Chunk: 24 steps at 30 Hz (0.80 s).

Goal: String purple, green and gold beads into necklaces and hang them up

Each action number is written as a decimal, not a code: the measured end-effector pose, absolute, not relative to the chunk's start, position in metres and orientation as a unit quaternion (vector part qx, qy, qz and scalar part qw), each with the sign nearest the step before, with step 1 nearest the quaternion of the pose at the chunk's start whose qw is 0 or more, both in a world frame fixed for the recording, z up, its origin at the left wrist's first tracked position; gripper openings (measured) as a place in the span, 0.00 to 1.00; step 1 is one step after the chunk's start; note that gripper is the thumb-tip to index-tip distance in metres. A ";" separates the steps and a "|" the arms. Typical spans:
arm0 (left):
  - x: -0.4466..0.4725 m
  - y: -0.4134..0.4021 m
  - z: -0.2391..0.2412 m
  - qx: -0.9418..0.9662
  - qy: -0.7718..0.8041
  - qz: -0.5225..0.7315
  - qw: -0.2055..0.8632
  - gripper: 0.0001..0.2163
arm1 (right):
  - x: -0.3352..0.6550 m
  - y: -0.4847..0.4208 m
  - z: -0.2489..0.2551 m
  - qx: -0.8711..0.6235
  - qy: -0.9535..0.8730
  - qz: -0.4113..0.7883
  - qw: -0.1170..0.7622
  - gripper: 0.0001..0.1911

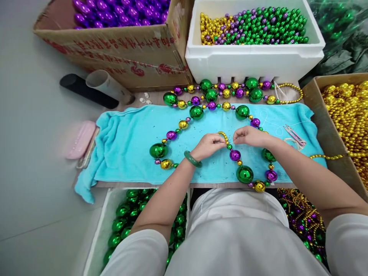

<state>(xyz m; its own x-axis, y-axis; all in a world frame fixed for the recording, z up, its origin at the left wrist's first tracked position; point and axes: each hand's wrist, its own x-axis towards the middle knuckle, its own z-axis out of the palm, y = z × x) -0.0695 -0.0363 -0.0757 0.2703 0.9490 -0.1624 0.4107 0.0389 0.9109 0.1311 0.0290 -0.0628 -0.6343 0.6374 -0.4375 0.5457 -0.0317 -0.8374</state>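
Note:
A loose garland of shiny green, purple and gold beads [244, 174] curves across a turquoise towel [123, 149]. My left hand [207, 146], with a green bangle [192, 159] on its wrist, is closed in a pinch on the garland where a short run of small gold beads [223, 136] meets a small green bead. Just to the right, my right hand [249, 136] has its fingertips pressed together. Whatever those fingertips hold, perhaps thread, is too fine to make out. Pink-handled thread snips [294, 136] lie on the towel near a loose clear thread [270, 120].
Behind the towel lies another bead garland [211, 95]. A carton of purple beads [120, 46] and a white foam box [255, 57] of mixed beads stand at the back. Gold bead chains [349, 122] fill a right-hand carton. Green beads [123, 214] sit in a box below. A pink case [82, 140] is at left.

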 end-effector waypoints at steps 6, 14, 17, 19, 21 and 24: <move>-0.059 -0.037 -0.087 0.646 0.595 0.246 0.411 0.05 | 0.122 0.022 -0.059 -0.491 -0.752 0.439 0.036 0.04; -0.055 -0.049 -0.093 0.619 0.677 0.217 0.333 0.06 | 0.121 0.023 -0.080 -0.555 -0.737 0.386 0.023 0.05; -0.056 -0.053 -0.093 0.598 0.692 0.230 0.331 0.06 | 0.124 0.027 -0.081 -0.559 -0.745 0.365 -0.005 0.05; -0.057 -0.054 -0.093 0.585 0.701 0.236 0.333 0.07 | 0.125 0.030 -0.078 -0.561 -0.747 0.356 -0.026 0.06; -0.057 -0.055 -0.093 0.572 0.709 0.243 0.334 0.08 | 0.125 0.034 -0.074 -0.564 -0.744 0.355 -0.050 0.07; -0.058 -0.055 -0.094 0.551 0.715 0.265 0.339 0.08 | 0.127 0.040 -0.067 -0.566 -0.737 0.360 -0.082 0.07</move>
